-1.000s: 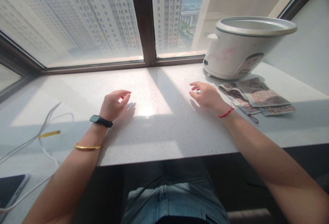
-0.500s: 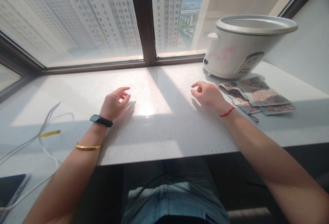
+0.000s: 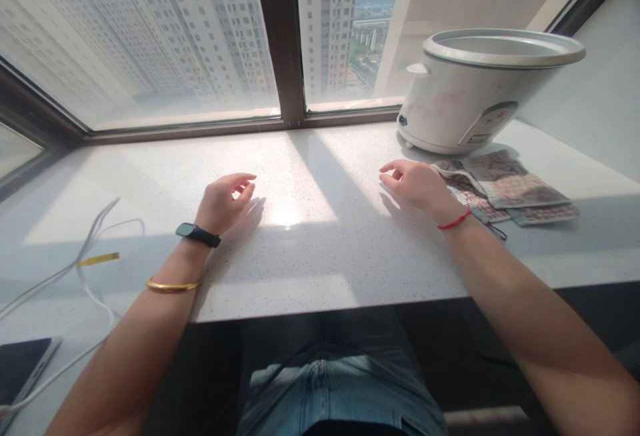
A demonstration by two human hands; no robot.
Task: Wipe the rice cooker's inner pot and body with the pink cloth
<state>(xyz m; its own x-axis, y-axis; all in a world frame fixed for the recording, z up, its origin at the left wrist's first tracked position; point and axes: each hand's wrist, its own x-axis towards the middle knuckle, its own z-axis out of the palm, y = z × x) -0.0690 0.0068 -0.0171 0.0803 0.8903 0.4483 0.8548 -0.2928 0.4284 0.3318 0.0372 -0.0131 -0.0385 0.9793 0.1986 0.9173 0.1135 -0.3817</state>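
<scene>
**Window counter: both hands empty, cloths by the cooker**

Pale speckled countertop [image 3: 310,249] runs under a wide window [image 3: 150,43] with tower blocks outside; a sunlit patch lies mid-counter. Reference thing: the white rice cooker [image 3: 470,99], lidless, standing at the back of the counter.

Farthest left of the cooker, at the near edge: a dark flat device [image 3: 20,366], partly cut off by the frame. White cables [image 3: 95,223] loop across the counter beside it, and one carries a yellow tag [image 3: 99,259].

Left hand [image 3: 223,204]: well left of the cooker and nearer the person, resting on the counter. Its fingers are loosely curled and slightly apart, with nothing in them. A black band [image 3: 197,234] sits at the wrist and a gold bangle [image 3: 171,285] lower on the forearm.

Right hand [image 3: 415,186]: just in front of the cooker, a little to its left. Its fingers are half curled and parted, and it holds nothing. There is a red string [image 3: 454,223] at the wrist.

Folded patterned cloths [image 3: 505,186]: flat on the counter directly in front of the cooker, in an overlapping stack. The right hand's far edge meets their left border; contact is possible, but I cannot tell from this angle.
</scene>
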